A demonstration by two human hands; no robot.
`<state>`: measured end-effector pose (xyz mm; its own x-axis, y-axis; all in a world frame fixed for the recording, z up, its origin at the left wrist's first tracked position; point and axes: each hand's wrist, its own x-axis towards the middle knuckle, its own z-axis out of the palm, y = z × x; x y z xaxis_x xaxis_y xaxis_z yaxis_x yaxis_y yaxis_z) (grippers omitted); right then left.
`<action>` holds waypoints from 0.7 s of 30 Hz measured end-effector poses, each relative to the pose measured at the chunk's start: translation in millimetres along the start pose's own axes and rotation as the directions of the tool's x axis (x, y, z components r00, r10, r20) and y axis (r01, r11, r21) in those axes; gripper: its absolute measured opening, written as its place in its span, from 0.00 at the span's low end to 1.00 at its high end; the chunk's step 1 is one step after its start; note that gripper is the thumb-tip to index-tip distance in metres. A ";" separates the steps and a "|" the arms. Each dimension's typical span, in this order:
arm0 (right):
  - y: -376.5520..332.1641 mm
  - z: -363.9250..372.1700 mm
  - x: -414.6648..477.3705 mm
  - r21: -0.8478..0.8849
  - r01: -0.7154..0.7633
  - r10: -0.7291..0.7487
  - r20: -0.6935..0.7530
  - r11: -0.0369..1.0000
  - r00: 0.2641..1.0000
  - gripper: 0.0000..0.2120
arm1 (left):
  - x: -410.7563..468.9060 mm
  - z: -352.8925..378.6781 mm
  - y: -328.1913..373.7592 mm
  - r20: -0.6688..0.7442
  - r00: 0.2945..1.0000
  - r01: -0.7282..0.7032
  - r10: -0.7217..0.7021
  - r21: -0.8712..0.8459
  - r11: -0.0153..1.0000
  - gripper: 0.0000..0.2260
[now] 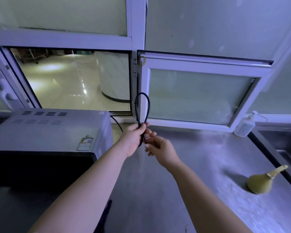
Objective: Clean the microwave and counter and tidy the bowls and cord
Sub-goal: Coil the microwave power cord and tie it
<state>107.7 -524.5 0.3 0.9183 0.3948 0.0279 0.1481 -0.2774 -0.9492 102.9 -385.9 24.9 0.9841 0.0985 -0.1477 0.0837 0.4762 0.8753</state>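
The left grip (134, 138) is closed round the cord (142, 93), whose loop stands above it; the right grip (160, 148) pinches the strands just beside. The microwave (49, 130) sits left, on the bench (183, 165).

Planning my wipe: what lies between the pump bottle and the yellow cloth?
Only bare counter between pump bottle and yellow cloth, in the head view.

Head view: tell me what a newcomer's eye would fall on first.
The black cord stands out, bent into an upright loop at the centre. The left hand grips its base, and the right hand is just beside it. To their left the grey microwave sits on the steel counter, and an olive pear-shaped object lies at the counter's right.
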 end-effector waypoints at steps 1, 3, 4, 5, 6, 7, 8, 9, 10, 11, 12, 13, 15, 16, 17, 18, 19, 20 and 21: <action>1.0 -0.9 -0.6 -0.022 0.010 -0.010 0.008 1.000 1.000 0.06 | 0.0 -2.2 4.0 -0.008 1.000 -0.015 0.015 0.005 1.000 0.08; 3.3 -5.3 -2.7 -0.089 0.020 -0.017 0.031 0.996 0.999 0.06 | -0.4 -6.9 12.0 -0.023 0.999 -0.039 0.040 0.017 0.999 0.08; 4.7 -8.5 -3.5 -0.119 0.023 -0.018 0.044 0.993 0.999 0.05 | -0.6 -9.0 15.8 -0.023 0.999 -0.046 0.047 0.019 0.999 0.08; 5.1 -11.9 -4.0 -0.150 0.017 -0.009 0.058 0.988 0.998 0.04 | -0.7 -11.2 18.8 -0.017 0.999 -0.051 0.051 0.025 0.998 0.08; 5.0 -14.7 -4.0 -0.177 0.006 0.007 0.071 0.984 0.997 0.04 | -1.1 -12.5 21.7 -0.007 0.999 -0.052 0.053 0.038 0.998 0.08; 5.1 -17.0 -2.8 -0.196 -0.009 0.024 0.074 0.981 0.997 0.05 | -1.6 -13.7 23.9 0.006 0.999 -0.051 0.051 0.052 0.997 0.08; 5.5 -18.5 -1.1 -0.196 -0.014 0.029 0.074 0.980 0.997 0.07 | -2.1 -14.7 25.4 0.017 0.999 -0.050 0.049 0.059 0.997 0.08; 6.4 -18.9 0.4 -0.180 -0.015 0.029 0.076 0.984 0.997 0.10 | -2.5 -15.4 25.8 0.032 0.998 -0.051 0.050 0.052 0.997 0.08; 6.6 -18.1 0.9 -0.147 -0.007 0.019 0.082 0.989 0.996 0.13 | -2.3 -15.9 25.6 0.046 0.997 -0.057 0.056 0.035 0.998 0.09; 6.0 -16.3 0.8 -0.117 0.006 0.004 0.079 0.993 0.997 0.16 | -1.3 -16.8 24.6 0.054 0.996 -0.065 0.064 0.017 0.998 0.11; 5.2 -14.2 1.0 -0.085 0.018 -0.012 0.068 0.996 0.998 0.16 | 0.1 -17.3 22.6 0.055 0.996 -0.068 0.067 0.009 0.998 0.13; 3.4 -12.9 1.5 -0.047 0.023 -0.021 0.047 0.999 0.999 0.15 | 1.9 -18.7 19.8 0.045 0.997 -0.056 0.055 0.005 0.998 0.16; -2.2 -11.9 4.8 0.099 0.008 -0.007 -0.012 0.995 1.000 0.13 | 5.1 -21.8 13.1 0.031 1.000 -0.001 0.000 0.026 1.000 0.23; -5.8 -12.9 7.7 0.193 -0.002 0.009 -0.037 0.981 0.999 0.12 | 6.3 -23.3 9.0 0.035 0.999 0.028 -0.030 0.053 0.998 0.25; -9.0 -14.5 11.4 0.268 -0.014 0.028 -0.049 0.963 0.998 0.11 | 6.9 -24.8 4.1 0.039 0.998 0.052 -0.055 0.076 0.996 0.27; -12.0 -15.9 15.4 0.316 -0.024 0.039 -0.043 0.948 0.998 0.10 | 6.6 -24.6 -0.2 0.041 0.997 0.068 -0.072 0.091 0.994 0.27; -14.7 -16.7 18.9 0.331 -0.031 0.041 -0.022 0.943 0.999 0.08 | 6.1 -23.8 -3.9 0.045 0.996 0.079 -0.083 0.082 0.993 0.27; -16.8 -16.2 21.6 0.316 -0.038 0.040 0.002 0.948 0.999 0.06 | 5.5 -22.2 -6.4 0.053 0.995 0.083 -0.086 0.063 0.995 0.28; -18.3 -14.5 23.5 0.290 -0.041 0.038 0.014 0.956 0.999 0.06 | 5.1 -20.8 -7.7 0.065 0.995 0.076 -0.079 0.046 0.996 0.30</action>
<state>131.9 -522.8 22.8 0.9180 0.3964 -0.0131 -0.0022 -0.0278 -0.9996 104.0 -370.9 7.8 0.9826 0.0033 -0.1856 0.1650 0.4419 0.8818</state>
